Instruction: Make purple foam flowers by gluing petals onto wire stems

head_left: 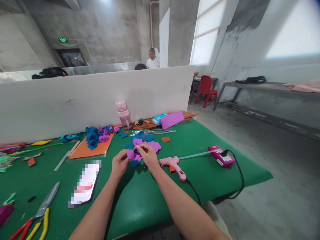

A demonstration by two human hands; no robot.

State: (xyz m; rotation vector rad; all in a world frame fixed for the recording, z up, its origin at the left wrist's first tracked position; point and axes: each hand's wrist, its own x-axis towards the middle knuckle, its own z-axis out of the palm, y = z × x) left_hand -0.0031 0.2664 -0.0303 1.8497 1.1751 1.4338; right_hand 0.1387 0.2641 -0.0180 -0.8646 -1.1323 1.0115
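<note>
Between my two hands is a small paper flower [131,154] with purple petals and a dark blue centre. My left hand [120,162] pinches its left side, while the fingers of my right hand [148,155] are closed at its centre. Purple paper petals [155,146] and blue paper pieces [128,145] lie on the green table just behind. Beside my right forearm rests a pink glue gun [175,165] with an orange trigger and a clear glue stick [196,154] in its back. Finished-looking blue flowers [92,137] sit on an orange sheet [82,151] to the left.
A phone [86,183] and large scissors [46,205] lie at left. A magenta power strip [221,156] with a black cable is at right. Along the white partition [87,103] stand a pink bottle [123,113] and a purple paper roll [172,120]. A person [152,61] is beyond.
</note>
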